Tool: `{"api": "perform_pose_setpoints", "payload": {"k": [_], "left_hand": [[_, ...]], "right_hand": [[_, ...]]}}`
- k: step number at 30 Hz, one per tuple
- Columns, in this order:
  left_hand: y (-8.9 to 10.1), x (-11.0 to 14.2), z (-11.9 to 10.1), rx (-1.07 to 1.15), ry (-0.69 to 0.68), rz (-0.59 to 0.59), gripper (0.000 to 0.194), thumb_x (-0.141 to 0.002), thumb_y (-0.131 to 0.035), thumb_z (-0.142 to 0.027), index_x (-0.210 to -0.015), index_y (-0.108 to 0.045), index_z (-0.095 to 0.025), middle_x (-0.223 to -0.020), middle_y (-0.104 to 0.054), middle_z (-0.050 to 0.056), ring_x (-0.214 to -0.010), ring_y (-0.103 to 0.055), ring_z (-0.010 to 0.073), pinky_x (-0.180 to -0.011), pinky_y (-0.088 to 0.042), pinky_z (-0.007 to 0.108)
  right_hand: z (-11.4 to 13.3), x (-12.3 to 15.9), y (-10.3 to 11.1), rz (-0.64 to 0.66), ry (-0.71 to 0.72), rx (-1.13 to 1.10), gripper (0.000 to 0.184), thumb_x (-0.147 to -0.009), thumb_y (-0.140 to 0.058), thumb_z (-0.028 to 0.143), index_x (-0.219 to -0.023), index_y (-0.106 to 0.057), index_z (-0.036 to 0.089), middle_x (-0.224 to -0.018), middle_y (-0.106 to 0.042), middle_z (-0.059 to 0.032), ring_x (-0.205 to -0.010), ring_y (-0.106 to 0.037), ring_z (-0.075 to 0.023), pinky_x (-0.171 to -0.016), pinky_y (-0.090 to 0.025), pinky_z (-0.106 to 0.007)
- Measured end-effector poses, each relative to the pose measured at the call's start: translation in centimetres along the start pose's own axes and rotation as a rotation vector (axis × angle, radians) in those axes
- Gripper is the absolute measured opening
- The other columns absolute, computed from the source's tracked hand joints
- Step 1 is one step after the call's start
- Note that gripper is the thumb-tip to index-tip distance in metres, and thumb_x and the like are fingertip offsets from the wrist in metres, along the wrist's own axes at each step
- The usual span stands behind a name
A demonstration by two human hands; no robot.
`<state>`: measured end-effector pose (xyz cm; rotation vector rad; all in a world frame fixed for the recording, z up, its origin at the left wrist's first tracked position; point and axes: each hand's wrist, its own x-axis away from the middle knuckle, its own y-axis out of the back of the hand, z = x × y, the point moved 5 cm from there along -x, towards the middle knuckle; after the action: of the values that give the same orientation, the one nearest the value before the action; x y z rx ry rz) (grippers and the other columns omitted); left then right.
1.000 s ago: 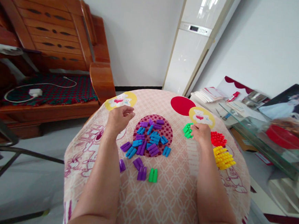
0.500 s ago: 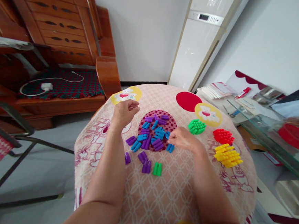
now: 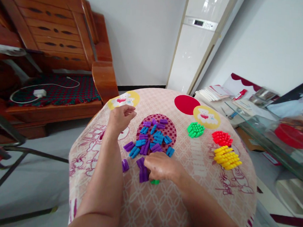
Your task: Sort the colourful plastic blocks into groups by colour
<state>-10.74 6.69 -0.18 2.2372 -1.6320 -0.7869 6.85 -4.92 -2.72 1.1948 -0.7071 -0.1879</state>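
Observation:
Small purple and blue plastic pieces, each like short rods joined side by side, lie scattered mid-table. My right hand [image 3: 161,166] is lowered over the near edge of the scatter, touching or just above a purple piece [image 3: 144,174]. Its fingertips point down and are mostly hidden. A green piece [image 3: 155,182] shows partly from under it. Left of the blue pieces [image 3: 134,152], my left hand [image 3: 121,119] hovers with loosely bent fingers, thumb apart, and nothing visible in it. Another purple piece [image 3: 125,165] lies beside my left forearm.
Grouped rod pieces stand on the right: a green cluster [image 3: 195,130], a red cluster [image 3: 222,138] and a yellow cluster [image 3: 227,157]. A patterned cloth [image 3: 159,212] covers the round table. A wooden bench [image 3: 54,111] stands left, a glass shelf [image 3: 260,132] right.
My right hand has moved left and nearer to me, from beside the blue pieces to over the purple and green ones. My left hand stays about where it was. The view has shifted slightly.

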Motion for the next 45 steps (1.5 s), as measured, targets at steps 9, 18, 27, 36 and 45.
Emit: {"api": "perform_pose_setpoints", "payload": {"k": [9, 18, 27, 36, 45], "left_hand": [[0.1, -0.3, 0.3, 0.014, 0.004, -0.001, 0.033, -0.075, -0.064, -0.034, -0.101, -0.074, -0.017, -0.085, -0.076, 0.007, -0.079, -0.071, 0.021, -0.076, -0.059, 0.033], [0.0, -0.2, 0.2, 0.017, 0.011, 0.001, 0.033, -0.074, -0.066, -0.036, -0.101, -0.074, -0.017, -0.085, -0.076, 0.008, -0.076, -0.071, 0.021, -0.074, -0.059, 0.033], [-0.1, -0.2, 0.0, 0.008, 0.013, 0.007, 0.031, -0.074, -0.066, -0.033, -0.099, -0.075, -0.018, -0.083, -0.076, 0.007, -0.075, -0.071, 0.0204, -0.075, -0.059, 0.033], [-0.1, -0.2, 0.2, 0.019, 0.008, 0.005, 0.031, -0.074, -0.066, -0.033, -0.1, -0.075, -0.018, -0.085, -0.076, 0.007, -0.076, -0.071, 0.0206, -0.075, -0.059, 0.033], [-0.1, -0.1, 0.0, 0.02, 0.01, -0.011, 0.028, -0.073, -0.067, -0.031, -0.098, -0.076, -0.019, -0.082, -0.076, 0.005, -0.076, -0.072, 0.0204, -0.077, -0.058, 0.032]], "right_hand": [[-13.1, 8.5, 5.2, -0.659, -0.642, -0.2, 0.022, -0.082, -0.056, 0.014, -0.085, -0.078, 0.017, -0.086, -0.077, -0.0073, -0.084, -0.069, -0.0185, -0.071, -0.044, -0.023], [-22.0, 15.2, 1.8, -0.741, -1.412, -0.066, 0.031, -0.085, -0.054, 0.021, -0.102, -0.078, 0.012, -0.101, -0.075, -0.0205, -0.099, -0.069, -0.0319, -0.08, -0.049, -0.035], [-23.3, 13.6, -0.1, -0.715, -1.39, -0.09, 0.035, -0.093, -0.045, 0.021, -0.109, -0.075, 0.011, -0.108, -0.073, -0.0211, -0.103, -0.068, -0.03, -0.082, -0.048, -0.034], [-24.9, 13.9, -1.2, -0.745, -1.318, -0.174, 0.038, -0.092, -0.041, 0.015, -0.107, -0.076, 0.014, -0.112, -0.074, -0.0159, -0.106, -0.066, -0.0261, -0.084, -0.047, -0.03], [-24.8, 13.9, -1.2, -0.744, -1.301, -0.209, 0.04, -0.092, -0.04, 0.016, -0.11, -0.076, 0.012, -0.114, -0.073, -0.0176, -0.111, -0.065, -0.0288, -0.088, -0.047, -0.032]]}}
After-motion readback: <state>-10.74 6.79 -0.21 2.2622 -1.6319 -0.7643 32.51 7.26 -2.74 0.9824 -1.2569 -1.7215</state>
